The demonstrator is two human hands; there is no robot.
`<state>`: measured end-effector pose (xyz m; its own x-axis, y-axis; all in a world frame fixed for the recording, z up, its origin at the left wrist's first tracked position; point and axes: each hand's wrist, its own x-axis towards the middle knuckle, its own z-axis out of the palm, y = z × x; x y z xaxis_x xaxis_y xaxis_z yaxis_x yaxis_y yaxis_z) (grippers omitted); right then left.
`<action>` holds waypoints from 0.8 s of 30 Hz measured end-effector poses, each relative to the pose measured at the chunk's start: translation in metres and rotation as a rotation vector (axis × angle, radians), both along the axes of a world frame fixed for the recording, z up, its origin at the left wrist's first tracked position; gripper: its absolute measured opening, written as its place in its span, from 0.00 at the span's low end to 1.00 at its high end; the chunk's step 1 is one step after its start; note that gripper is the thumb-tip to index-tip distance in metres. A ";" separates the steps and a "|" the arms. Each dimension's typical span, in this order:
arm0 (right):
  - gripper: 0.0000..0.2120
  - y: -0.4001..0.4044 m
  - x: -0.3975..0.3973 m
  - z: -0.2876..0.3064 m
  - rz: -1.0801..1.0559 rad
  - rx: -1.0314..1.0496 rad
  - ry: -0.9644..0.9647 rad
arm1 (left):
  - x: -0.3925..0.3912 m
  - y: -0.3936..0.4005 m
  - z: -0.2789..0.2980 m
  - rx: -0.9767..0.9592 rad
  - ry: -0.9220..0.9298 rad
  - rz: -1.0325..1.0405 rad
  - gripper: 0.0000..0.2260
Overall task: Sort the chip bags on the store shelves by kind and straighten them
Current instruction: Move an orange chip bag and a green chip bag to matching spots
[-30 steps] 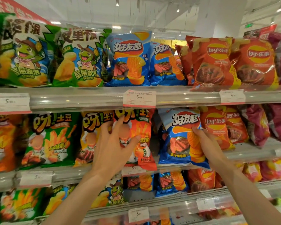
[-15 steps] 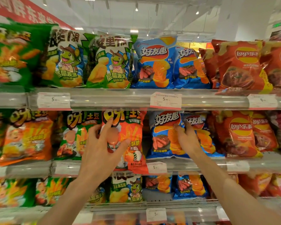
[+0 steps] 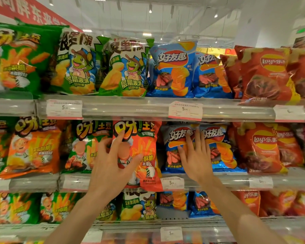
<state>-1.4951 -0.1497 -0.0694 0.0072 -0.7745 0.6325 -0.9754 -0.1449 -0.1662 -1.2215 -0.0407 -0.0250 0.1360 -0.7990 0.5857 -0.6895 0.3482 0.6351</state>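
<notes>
Gripping orange bag (image 3: 144, 155), left hand (image 3: 111, 166); right hand (image 3: 195, 159) flat on blue bag (image 3: 174, 155).

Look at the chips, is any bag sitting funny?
Yes. On the middle shelf, the orange-red bag under the left hand hangs down over the shelf edge, lower than the bags beside it. The right hand lies flat on a blue bag, which stands straight. The rest look tidy.
</notes>
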 end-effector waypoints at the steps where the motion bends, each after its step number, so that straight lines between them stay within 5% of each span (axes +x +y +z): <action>1: 0.36 -0.002 0.000 -0.001 -0.020 0.041 0.014 | 0.000 0.000 -0.001 0.000 -0.007 -0.003 0.38; 9: 0.34 0.017 0.010 0.016 0.079 -0.012 -0.195 | -0.002 0.001 -0.006 -0.003 0.031 -0.041 0.37; 14: 0.24 0.058 0.031 0.043 0.376 0.151 -0.661 | -0.006 0.007 -0.010 0.010 0.024 -0.105 0.36; 18: 0.44 0.073 0.051 0.043 0.563 0.432 -0.940 | -0.008 0.016 -0.014 0.066 0.047 -0.140 0.37; 24: 0.41 0.087 0.078 0.031 0.683 0.489 -1.014 | 0.002 0.039 -0.025 0.125 0.085 -0.148 0.35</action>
